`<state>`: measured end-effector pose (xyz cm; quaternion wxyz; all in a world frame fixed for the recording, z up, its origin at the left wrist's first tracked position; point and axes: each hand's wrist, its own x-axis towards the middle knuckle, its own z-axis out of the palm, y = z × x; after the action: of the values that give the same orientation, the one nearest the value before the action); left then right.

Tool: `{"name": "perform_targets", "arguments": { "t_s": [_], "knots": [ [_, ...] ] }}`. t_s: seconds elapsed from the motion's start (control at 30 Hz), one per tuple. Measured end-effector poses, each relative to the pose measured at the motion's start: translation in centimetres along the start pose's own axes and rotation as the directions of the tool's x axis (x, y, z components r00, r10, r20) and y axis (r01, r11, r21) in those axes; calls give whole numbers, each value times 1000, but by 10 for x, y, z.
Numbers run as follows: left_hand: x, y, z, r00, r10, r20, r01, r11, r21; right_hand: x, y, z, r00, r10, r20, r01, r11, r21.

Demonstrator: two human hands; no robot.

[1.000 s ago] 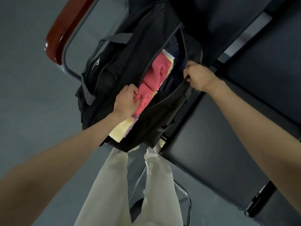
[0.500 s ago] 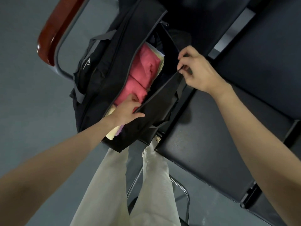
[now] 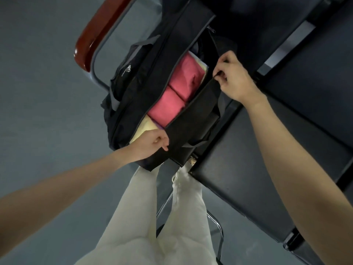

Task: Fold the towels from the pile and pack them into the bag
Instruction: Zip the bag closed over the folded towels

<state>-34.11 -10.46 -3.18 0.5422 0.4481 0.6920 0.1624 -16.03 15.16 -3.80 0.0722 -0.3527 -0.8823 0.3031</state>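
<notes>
Two hands are working the bag (image 3: pixel 193 129) on the chair seat: right hand (image 3: pixel 234 77) pinching the zipper pull, left hand (image 3: pixel 152 145) gripping the flap end. Pink towels (image 3: pixel 177 96) are sitting proud inside; risk is the slider snagging terry if pulled fast.

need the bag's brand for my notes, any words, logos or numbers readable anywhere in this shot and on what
None can be read.
Black bag: a small white logo mark with a line of print on its side panel, too small and blurred to read.
Pink towels, pale yellow towel, chair seat: no text visible.
</notes>
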Motion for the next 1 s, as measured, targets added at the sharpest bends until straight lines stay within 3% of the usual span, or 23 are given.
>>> {"name": "perform_targets", "arguments": {
  "t_s": [0.07, 0.17, 0.27, 0.37, 0.47, 0.67, 0.83, 1.0],
  "knots": [
    [6, -14, -3, 997, -4, -74, 11, 996, 93, 0, 1, 1, 1000, 18, -6, -18, 1000, 7],
    [16, -35, -1, 997, -24, -71, 46, 945, 324, 0, 1, 7, 999, 34, -14, -34, 999, -4],
    [21, -44, 6, 992, 59, -113, 3, 875, 484, -1, 1, 13, 998, 57, -38, -57, 998, -10],
    [22, -40, 9, 997, 33, -63, -6, 917, 398, -2, 1, 17, 994, 86, -67, -87, 996, -16],
    [19, -34, 12, 989, -134, 66, 113, 960, 257, -2, -2, 20, 990, 110, -88, -112, 993, -25],
    [13, -6, -28, 947, -237, 217, 218, 970, 108, 5, -18, 15, 976, 116, -183, -118, 993, 1],
    [19, 2, -101, 922, -307, 235, 281, 950, 138, 26, -27, 18, 964, 112, -241, -99, 993, 68],
    [52, -13, -111, 911, -403, 86, 311, 809, 499, 35, -30, 31, 984, 152, -89, -151, 988, 12]
  ]
}}
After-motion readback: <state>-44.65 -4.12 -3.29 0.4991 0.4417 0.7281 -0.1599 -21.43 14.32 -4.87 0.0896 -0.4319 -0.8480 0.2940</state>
